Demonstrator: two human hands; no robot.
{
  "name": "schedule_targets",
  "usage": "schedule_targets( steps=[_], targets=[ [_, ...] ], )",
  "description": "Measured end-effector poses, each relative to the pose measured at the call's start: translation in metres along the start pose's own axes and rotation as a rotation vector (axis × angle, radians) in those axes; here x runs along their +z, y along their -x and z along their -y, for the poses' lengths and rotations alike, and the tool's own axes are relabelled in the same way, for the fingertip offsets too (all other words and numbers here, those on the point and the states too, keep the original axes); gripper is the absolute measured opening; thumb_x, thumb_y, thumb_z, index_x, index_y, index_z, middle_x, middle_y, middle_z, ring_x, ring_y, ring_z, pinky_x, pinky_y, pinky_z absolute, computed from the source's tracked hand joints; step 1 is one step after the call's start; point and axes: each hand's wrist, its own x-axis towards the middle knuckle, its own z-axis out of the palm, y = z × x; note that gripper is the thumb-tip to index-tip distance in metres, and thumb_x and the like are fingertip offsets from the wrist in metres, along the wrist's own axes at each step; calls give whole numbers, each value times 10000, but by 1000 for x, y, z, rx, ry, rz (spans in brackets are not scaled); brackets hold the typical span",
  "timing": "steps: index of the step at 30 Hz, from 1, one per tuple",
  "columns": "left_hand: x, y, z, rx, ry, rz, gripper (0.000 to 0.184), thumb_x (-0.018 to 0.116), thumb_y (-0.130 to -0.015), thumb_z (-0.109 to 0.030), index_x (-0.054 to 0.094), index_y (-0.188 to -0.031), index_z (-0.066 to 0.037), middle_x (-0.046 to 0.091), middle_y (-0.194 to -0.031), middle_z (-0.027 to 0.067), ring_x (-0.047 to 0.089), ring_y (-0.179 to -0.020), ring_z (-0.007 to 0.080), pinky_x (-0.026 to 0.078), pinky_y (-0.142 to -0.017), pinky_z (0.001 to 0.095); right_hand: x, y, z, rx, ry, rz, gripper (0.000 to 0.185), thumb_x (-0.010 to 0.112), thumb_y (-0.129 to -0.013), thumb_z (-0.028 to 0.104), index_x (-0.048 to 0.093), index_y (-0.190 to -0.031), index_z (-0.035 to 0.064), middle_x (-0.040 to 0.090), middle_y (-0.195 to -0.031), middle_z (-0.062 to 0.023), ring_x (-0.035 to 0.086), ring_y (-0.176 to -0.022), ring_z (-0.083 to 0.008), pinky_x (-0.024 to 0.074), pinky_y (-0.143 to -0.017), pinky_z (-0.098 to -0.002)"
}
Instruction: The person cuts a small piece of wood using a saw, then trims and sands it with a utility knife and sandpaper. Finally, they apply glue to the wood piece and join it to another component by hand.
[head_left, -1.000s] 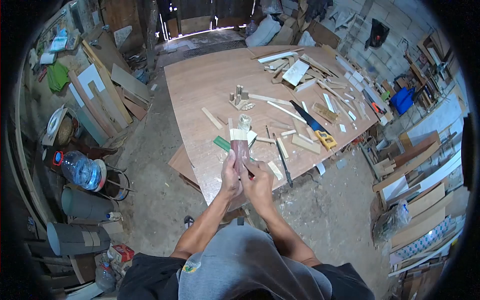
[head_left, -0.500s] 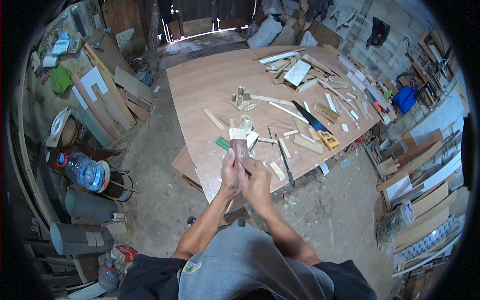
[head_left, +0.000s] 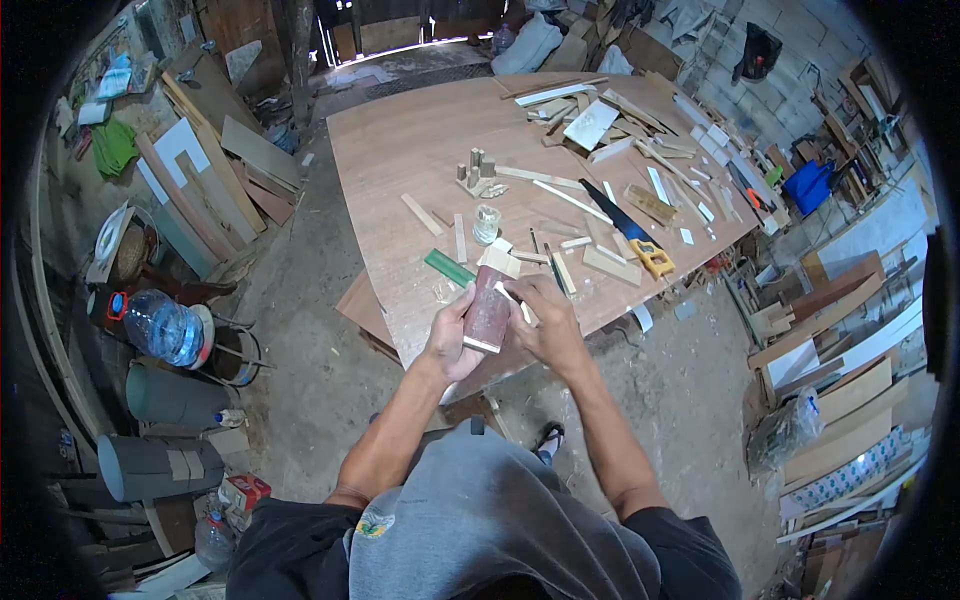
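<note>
A block wrapped in reddish-brown sandpaper (head_left: 484,318) lies tilted in my left hand (head_left: 450,338), the fingers and thumb closed round its left side and underside. Pale wood (head_left: 500,262) shows beyond its far end, and a pale edge shows at the near end. My right hand (head_left: 545,318) is closed at the block's right side. At its fingertips, against the sandpaper, is a small pale piece (head_left: 503,288), too small to make out clearly. Just past the hands, a green strip (head_left: 449,268) and a clear glass jar (head_left: 487,224) rest on the table.
The wooden table (head_left: 400,150) bears a handsaw (head_left: 625,225) with a yellow handle, several wood strips, and a carved piece with small upright posts (head_left: 477,172). Offcuts (head_left: 592,123) are heaped at the back right. Boards lean at both sides; a water bottle (head_left: 162,328) stands left.
The sandpaper-wrapped block has tilted and now shows its broad face. My right hand has shifted right, from clasping it beside the left hand to its right edge.
</note>
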Motion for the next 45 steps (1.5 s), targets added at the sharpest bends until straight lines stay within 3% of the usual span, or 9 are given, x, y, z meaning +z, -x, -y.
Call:
schedule_targets(
  steps=[1,6,15,24,29,35,41,43,45],
  targets=[
    [0,2,1,-3,10,-3,451,420,-1035,-390,539,-1287,-34,658,-1145,108,658,-1009,230,549,-891,395,-8,-3,-3,-146,49,90,344,658,-771,-49,673,-1113,-13,636,-1040,-185,630,-936,-331,520,-803,-389],
    [-3,5,-2,-93,-71,82,439,379,-1050,-358,532,-1295,-28,649,-1162,121,664,-997,231,562,-872,381,-26,-5,-2,-211,91,253,381,689,-702,-40,674,-1079,15,621,-1039,-161,600,-1007,-346,506,-865,-417],
    [1,11,2,-116,-70,-28,399,377,-1057,-342,553,-1259,-46,659,-1071,100,654,-925,209,557,-823,353,-22,2,-5,-288,51,396,497,680,-665,-64,653,-1152,26,616,-1108,-135,577,-1079,-319,498,-913,-421],
    [5,2,9,-47,-63,-43,417,386,-1057,-365,545,-1273,-46,644,-1088,85,644,-942,197,547,-845,357,-16,10,-3,-160,78,286,467,693,-673,-72,692,-1127,41,632,-1121,-146,613,-1035,-331,524,-878,-395],
    [13,4,20,45,-117,-109,435,400,-1053,-381,543,-1287,-43,639,-1119,82,633,-980,190,518,-884,362,4,24,18,182,-114,-53,250,761,-782,35,749,-1031,9,672,-1132,-170,670,-1017,-276,533,-850,-340],
    [19,1,25,100,-214,-141,453,387,-1055,-401,552,-1280,-44,640,-1110,76,631,-978,183,513,-875,363,11,29,30,332,-56,-167,259,785,-765,67,748,-1013,2,675,-1111,-165,673,-970,-258,536,-831,-348],
    [15,7,20,-67,-83,-96,479,337,-1056,-442,571,-1234,-63,654,-1071,99,645,-952,226,534,-872,384,-8,32,35,-2,-10,6,268,783,-742,60,740,-1004,17,667,-1109,-173,659,-956,-275,532,-807,-359],
    [12,6,21,-141,-6,98,475,333,-1056,-435,569,-1239,-66,656,-1087,98,650,-966,231,541,-868,378,-13,26,20,-18,114,-1,275,786,-740,66,734,-1006,22,664,-1107,-172,639,-984,-303,524,-828,-382],
    [19,4,18,-137,33,63,460,347,-1054,-418,562,-1258,-66,658,-1114,97,656,-977,236,553,-854,384,-13,29,28,-38,22,41,245,780,-738,62,735,-974,14,664,-1104,-170,622,-1011,-325,511,-847,-401]
  ],
)
